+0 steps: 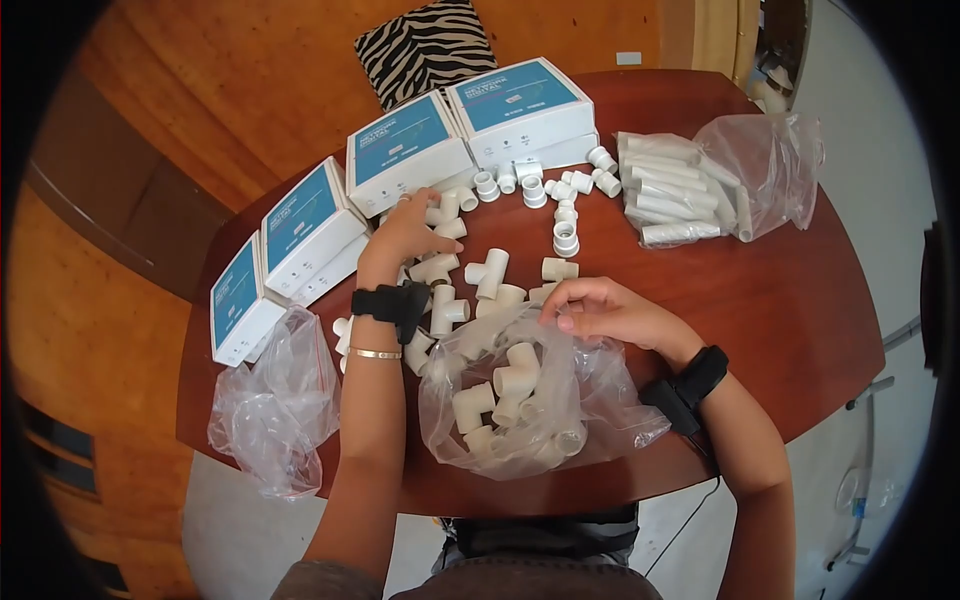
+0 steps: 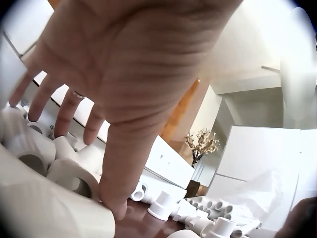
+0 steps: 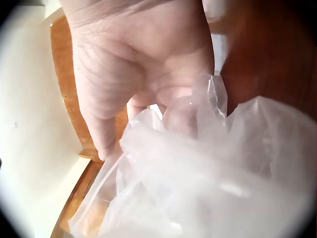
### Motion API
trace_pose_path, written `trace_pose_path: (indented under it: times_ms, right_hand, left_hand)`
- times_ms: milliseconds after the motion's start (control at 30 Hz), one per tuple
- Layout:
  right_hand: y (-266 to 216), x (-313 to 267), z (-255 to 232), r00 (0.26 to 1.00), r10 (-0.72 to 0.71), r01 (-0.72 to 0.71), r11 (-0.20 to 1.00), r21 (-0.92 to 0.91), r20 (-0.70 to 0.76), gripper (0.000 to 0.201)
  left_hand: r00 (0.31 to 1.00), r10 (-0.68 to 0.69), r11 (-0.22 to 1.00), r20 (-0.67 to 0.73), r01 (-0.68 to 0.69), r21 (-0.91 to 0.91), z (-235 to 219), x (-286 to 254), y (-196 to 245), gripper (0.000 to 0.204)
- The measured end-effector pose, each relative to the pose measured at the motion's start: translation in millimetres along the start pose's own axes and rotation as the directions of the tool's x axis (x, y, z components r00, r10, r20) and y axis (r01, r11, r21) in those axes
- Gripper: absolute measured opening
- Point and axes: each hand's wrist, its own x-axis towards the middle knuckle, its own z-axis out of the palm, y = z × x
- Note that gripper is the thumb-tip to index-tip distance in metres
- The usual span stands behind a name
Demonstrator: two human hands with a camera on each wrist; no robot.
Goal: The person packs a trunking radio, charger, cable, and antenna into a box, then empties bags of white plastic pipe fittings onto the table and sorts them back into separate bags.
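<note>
Fingers spread, my left hand [image 1: 405,235] reaches over loose white pipe fittings beside the boxes. In the left wrist view its fingertips come down among fittings [image 2: 74,176], with the thumb [image 2: 115,183] at the near side. My right hand [image 1: 620,310] grips the mouth of a clear plastic bag [image 1: 545,440]; in the right wrist view its fingers curl behind the bag's crumpled film [image 3: 198,173]. Inside that bag lie several elbow fittings [image 1: 517,372]. A tee fitting [image 1: 488,272] lies on the table between the hands, with more tees beside it.
Blue-and-white boxes [image 1: 400,150] stand in a stacked row along the far left edge. White threaded adapters [image 1: 535,192] lie before them. A bag of short pipes [image 1: 680,190] is at the back right, a crumpled clear bag [image 1: 275,400] at the left edge of the table [image 1: 760,330].
</note>
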Motion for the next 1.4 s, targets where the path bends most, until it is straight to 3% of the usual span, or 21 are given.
trace_pose_path:
  times_ms: [133, 200, 333, 433, 533, 600, 700, 867, 967, 1000, 1067, 1100, 1167, 1233, 1267, 1300, 1400]
  right_hand:
    - [0, 0, 0, 1.0, -0.029, 0.029, 1.0, 0.005, 0.006, 0.028]
    - [2, 0, 0, 0.999, -0.039, 0.039, 0.999, 0.016, 0.006, 0.028]
    - [4, 1, -1, 0.999, -0.032, 0.032, 0.999, 0.007, -0.001, 0.027]
    - [6, 2, -2, 1.0, -0.027, 0.027, 1.0, 0.0, 0.007, 0.027]
    - [7, 2, -2, 0.999, -0.047, 0.047, 0.999, 0.0, 0.007, 0.028]
    - [9, 3, -2, 0.999, -0.051, 0.051, 0.999, 0.01, 0.011, 0.028]
    - [10, 3, -3, 0.998, -0.056, 0.055, 0.998, 0.042, 0.017, 0.02]
    - [11, 3, -2, 1.0, -0.029, 0.029, 1.0, -0.01, 0.003, 0.029]
    - [-1, -2, 2, 1.0, -0.001, 0.001, 1.0, -0.028, -0.021, 0.029]
    - [-3, -2, 3, 0.999, -0.001, 0.0, 0.999, -0.039, -0.04, 0.029]
    - [4, 1, -1, 1.0, -0.018, 0.018, 1.0, -0.015, -0.024, 0.027]
    - [9, 2, -3, 0.999, -0.046, 0.046, 0.999, 0.012, -0.015, 0.025]
    - [14, 4, -5, 0.997, -0.079, 0.079, 0.994, 0.077, -0.005, 0.023]
    - [19, 5, -6, 0.994, -0.114, 0.113, 0.983, 0.141, -0.004, 0.02]
    - [22, 6, -7, 0.987, -0.162, 0.162, 0.952, 0.259, -0.02, 0.019]
    - [23, 6, -8, 0.977, -0.209, 0.209, 0.904, 0.373, -0.042, 0.017]
    - [22, 3, -14, 0.965, -0.257, 0.242, 0.821, 0.516, -0.044, 0.017]
  left_hand:
    - [0.997, 0.076, 0.994, 0.03, -0.078, 0.071, 9, 2, 1, 0.088]
    - [1.0, -0.012, 0.946, -0.002, 0.012, 0.324, 16, -3, 12, 0.084]
    - [0.997, -0.06, 0.941, 0.038, 0.044, 0.337, 8, -9, 26, 0.074]
    - [0.997, 0.007, 0.928, 0.075, -0.035, 0.371, 7, -8, 24, 0.07]
    - [0.997, 0.036, 0.925, 0.061, -0.056, 0.375, 9, -5, 18, 0.065]
    - [0.995, 0.09, 0.956, 0.035, -0.096, 0.279, 14, 1, 9, 0.059]
    - [0.994, 0.07, 0.958, 0.08, -0.09, 0.271, 10, -2, 18, 0.058]
    - [0.986, 0.105, 0.958, 0.132, -0.135, 0.251, 7, -5, 21, 0.055]
    - [0.968, 0.081, 0.984, 0.239, -0.115, 0.133, 1, -9, 30, 0.051]
    - [0.957, 0.207, 0.968, 0.203, -0.231, 0.101, -2, -8, 26, 0.049]
    - [0.903, 0.408, 0.913, 0.132, -0.405, -0.051, -12, -22, 38, 0.044]
    - [0.907, 0.373, 0.913, 0.194, -0.323, -0.248, -24, -35, 55, 0.04]
    - [0.851, 0.485, 0.781, 0.2, -0.318, -0.538, -33, -63, 76, 0.045]
    - [0.665, 0.656, 0.694, 0.356, -0.347, -0.631, -33, -82, 87, 0.045]
    - [0.509, 0.687, 0.724, 0.518, -0.414, -0.552, -35, -84, 97, 0.044]
    - [0.437, 0.677, 0.736, 0.592, -0.419, -0.532, -30, -90, 108, 0.042]
    - [0.482, 0.596, 0.798, 0.643, -0.448, -0.404, -19, -101, 123, 0.04]
